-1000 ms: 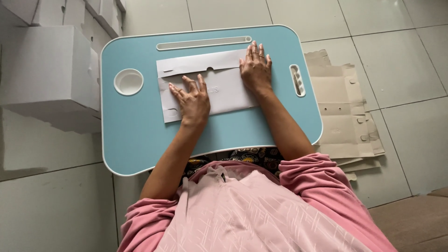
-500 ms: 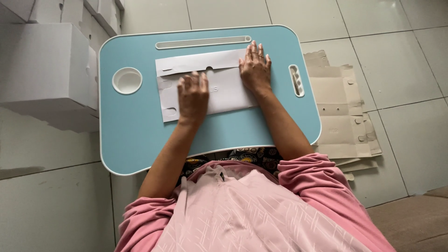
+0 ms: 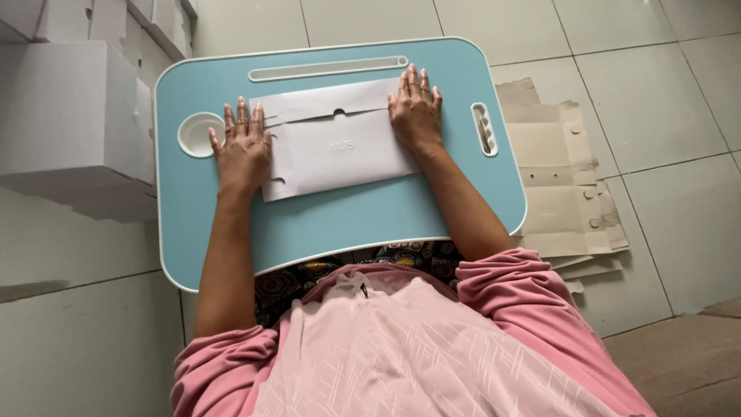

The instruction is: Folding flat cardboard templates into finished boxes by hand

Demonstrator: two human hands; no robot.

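Both hands lie flat and open: the left hand (image 3: 243, 150) presses the left edge of a folded white cardboard blank (image 3: 336, 139), the right hand (image 3: 415, 112) its right end. It lies centred on the blue desk (image 3: 347, 224), flaps folded but unassembled. Flat brown blanks (image 3: 567, 185) wait on the floor.

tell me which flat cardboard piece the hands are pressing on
The white folded cardboard on the blue lap table; the brown flat pieces lie untouched on the floor.
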